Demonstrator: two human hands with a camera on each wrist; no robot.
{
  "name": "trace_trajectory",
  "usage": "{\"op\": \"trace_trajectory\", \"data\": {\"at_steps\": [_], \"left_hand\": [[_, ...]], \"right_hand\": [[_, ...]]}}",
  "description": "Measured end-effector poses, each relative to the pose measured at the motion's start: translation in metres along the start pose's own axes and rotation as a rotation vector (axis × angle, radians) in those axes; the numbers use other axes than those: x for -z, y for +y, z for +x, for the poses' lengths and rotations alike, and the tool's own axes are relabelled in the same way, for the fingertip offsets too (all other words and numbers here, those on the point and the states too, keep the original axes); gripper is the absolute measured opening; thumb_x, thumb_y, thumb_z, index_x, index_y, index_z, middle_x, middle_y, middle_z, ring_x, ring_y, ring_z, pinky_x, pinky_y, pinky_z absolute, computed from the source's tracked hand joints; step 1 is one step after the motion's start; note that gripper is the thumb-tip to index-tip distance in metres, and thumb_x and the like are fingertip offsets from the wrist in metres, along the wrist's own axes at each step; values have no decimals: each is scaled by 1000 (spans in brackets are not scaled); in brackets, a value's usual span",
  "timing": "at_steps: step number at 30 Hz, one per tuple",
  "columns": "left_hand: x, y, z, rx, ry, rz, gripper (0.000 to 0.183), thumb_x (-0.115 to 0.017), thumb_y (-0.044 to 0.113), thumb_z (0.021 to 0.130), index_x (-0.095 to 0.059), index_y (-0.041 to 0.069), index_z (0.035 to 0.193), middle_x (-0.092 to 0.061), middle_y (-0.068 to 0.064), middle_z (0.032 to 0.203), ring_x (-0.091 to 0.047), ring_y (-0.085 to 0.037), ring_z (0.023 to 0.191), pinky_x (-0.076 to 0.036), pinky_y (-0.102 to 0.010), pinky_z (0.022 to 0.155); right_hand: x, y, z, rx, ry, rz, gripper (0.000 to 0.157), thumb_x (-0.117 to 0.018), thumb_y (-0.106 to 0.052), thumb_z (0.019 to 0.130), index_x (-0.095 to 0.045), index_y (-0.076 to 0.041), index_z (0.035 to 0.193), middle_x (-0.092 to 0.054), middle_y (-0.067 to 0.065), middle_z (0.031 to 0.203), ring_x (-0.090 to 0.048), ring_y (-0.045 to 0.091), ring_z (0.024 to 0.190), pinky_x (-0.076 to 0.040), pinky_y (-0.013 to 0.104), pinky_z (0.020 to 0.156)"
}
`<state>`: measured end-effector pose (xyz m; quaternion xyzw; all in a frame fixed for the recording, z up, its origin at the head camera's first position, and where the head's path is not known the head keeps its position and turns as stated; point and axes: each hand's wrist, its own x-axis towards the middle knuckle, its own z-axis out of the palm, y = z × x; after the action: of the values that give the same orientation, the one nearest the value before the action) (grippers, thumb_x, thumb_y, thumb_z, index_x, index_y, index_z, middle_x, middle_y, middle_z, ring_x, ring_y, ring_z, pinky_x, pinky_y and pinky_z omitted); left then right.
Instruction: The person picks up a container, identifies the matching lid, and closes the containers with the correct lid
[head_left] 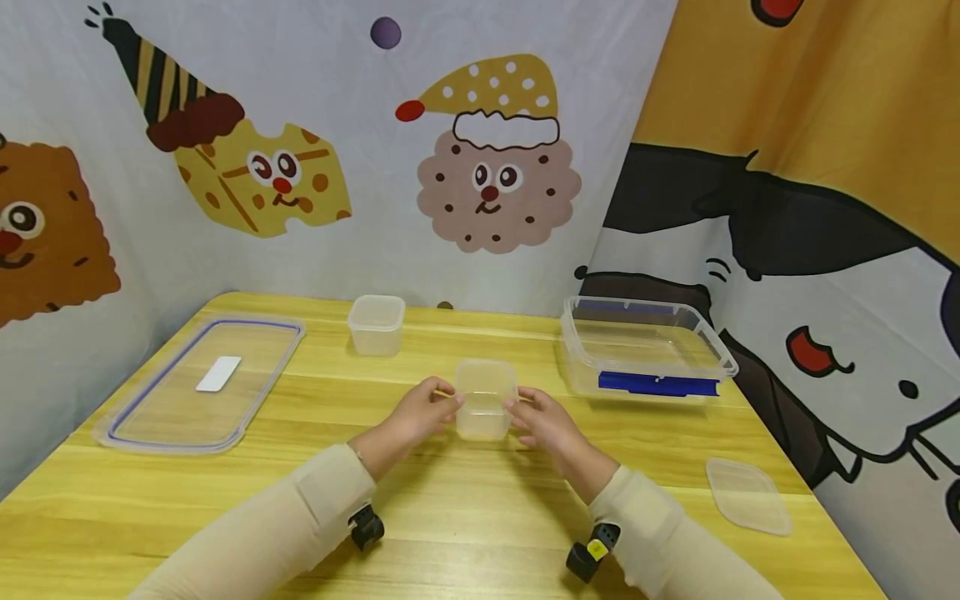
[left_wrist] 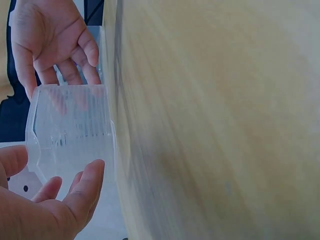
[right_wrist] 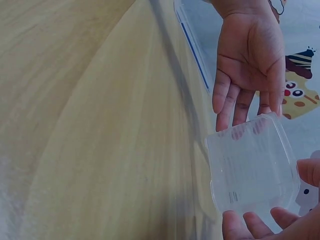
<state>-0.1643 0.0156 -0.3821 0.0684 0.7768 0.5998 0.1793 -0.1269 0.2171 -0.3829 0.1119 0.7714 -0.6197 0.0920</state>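
Note:
A small clear plastic food container [head_left: 484,400] is at the middle of the table, right side up, with no lid on it. My left hand [head_left: 417,414] holds its left side, thumb by the rim and fingers against the wall. From the opposite side my right hand [head_left: 551,425] grips it in the same way. In the left wrist view the container [left_wrist: 75,130] spans the space between both hands, its base close to the tabletop. The right wrist view shows the left palm facing the container [right_wrist: 252,162].
A second small container [head_left: 377,325] stands at the back. Back right is a large clear box [head_left: 652,386] with a blue clip. A large lid [head_left: 176,429] with a blue seal and white label lies at left. The small lid [head_left: 748,496] lies near the right edge.

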Motion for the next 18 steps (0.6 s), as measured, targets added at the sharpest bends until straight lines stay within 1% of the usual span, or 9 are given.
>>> {"op": "trace_trajectory", "data": {"at_steps": [6,12,18], "left_hand": [[0,-4,0,17,2,-14,33,-56,16,99,-50,-5,123,-60,-21,109,-62,-33,96,-53,-46,87],[-1,-7,-1,19,3,-20,33,-57,15,98,-51,-5,123,-60,-21,108,-62,-31,94,-54,-45,86],[0,-9,-2,18,-2,-10,34,-57,16,98,-50,-6,123,-60,-21,107,-62,-29,90,-55,-43,83]], "right_hand": [[-3,4,-1,8,3,3,56,-54,-23,99,-35,3,145,-43,29,142,-50,44,123,-49,50,95],[-3,6,-2,21,-16,18,56,-53,-22,99,-34,4,145,-42,31,142,-49,46,123,-47,52,96],[-5,6,-5,6,-20,1,56,-53,-22,99,-34,3,146,-41,30,143,-49,45,123,-47,52,96]]}}
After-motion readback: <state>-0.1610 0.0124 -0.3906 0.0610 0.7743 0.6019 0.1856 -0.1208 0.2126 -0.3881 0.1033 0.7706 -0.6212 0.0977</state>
